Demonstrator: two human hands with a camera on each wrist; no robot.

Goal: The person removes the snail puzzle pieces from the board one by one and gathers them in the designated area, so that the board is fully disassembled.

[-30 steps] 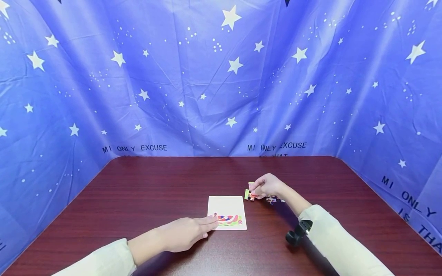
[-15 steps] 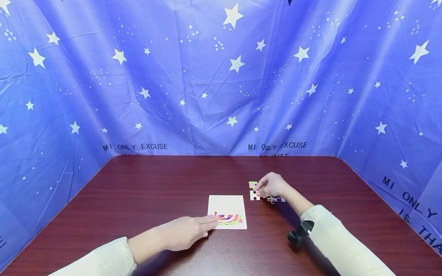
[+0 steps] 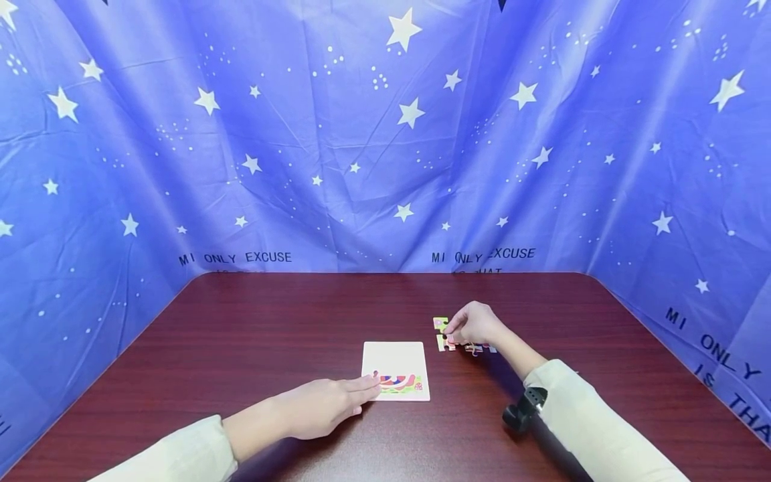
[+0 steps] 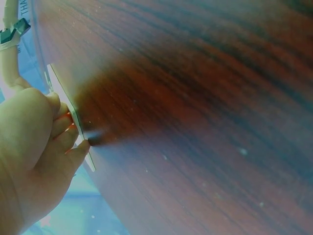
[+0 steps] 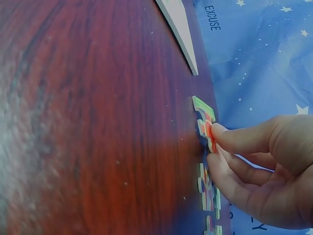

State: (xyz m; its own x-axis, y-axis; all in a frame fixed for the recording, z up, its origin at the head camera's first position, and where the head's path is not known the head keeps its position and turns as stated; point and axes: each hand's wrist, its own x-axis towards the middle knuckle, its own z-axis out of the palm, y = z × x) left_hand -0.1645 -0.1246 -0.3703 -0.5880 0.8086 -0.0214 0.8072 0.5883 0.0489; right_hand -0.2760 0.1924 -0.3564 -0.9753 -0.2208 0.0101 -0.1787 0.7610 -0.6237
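Note:
A white square puzzle board [image 3: 393,355] lies on the table, its near part covered by fitted colourful pieces [image 3: 399,383]. My left hand [image 3: 319,407] rests straight fingers on the board's left near corner; the left wrist view shows them along its edge. Beyond the board's right side, my right hand [image 3: 476,323] pinches a green, white and red jigsaw piece [image 5: 207,128] between thumb and fingers, low at the tabletop. Just behind that piece is a green and pink piece [image 3: 440,323]. More loose pieces [image 3: 474,349] lie partly hidden under the right hand.
The dark red wood table [image 3: 271,335] reaches back to a blue star-patterned curtain [image 3: 337,134], which also hangs at both sides. A black wrist camera [image 3: 519,412] is strapped at the right sleeve [image 3: 596,422].
My right hand has shifted slightly right, drawing the jigsaw piece away from the board and turning it. The left hand has stayed in place on the board.

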